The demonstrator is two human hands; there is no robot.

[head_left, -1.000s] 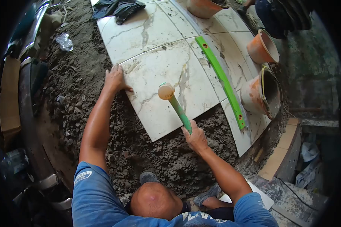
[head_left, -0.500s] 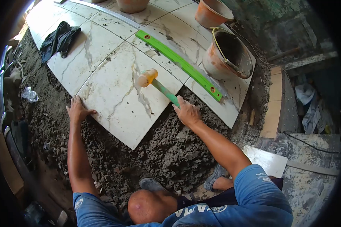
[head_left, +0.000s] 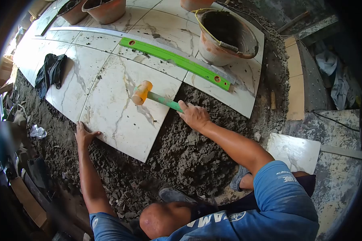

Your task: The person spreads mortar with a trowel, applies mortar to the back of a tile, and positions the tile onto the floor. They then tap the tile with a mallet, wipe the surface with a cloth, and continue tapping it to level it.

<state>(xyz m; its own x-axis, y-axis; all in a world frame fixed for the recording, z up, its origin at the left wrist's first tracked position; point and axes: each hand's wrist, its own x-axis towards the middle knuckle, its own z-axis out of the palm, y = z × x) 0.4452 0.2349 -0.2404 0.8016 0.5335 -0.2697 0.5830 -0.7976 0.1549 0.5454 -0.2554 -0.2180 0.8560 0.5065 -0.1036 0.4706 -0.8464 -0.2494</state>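
My right hand (head_left: 195, 115) is wrapped round the green handle of a mallet (head_left: 165, 101). Its yellowish, pale-faced head (head_left: 142, 92) is over the middle of a white marble-patterned floor tile (head_left: 118, 104). At the tile's left corner my left hand (head_left: 85, 135) rests on the near edge, thumb and fingers spread. Under and in front of this tile lies rough, dark wet mortar (head_left: 189, 148). A bright green spirit level (head_left: 175, 62) lies along the joint beyond the tile, beside a long metal straightedge (head_left: 88, 30).
A mortar-stained bucket (head_left: 213, 52) with a yellow handle stands on the tiles at right; more buckets (head_left: 104, 14) are at the back. A dark cloth (head_left: 51, 74) lies at left. Near my right elbow is a loose white tile piece (head_left: 295, 150). Crumpled clear plastic (head_left: 38, 131) sits on the soil.
The view has shifted, bringing more of the rear buckets in. The mallet head has come slightly nearer to me over the tile. My left hand stays at the tile's corner.
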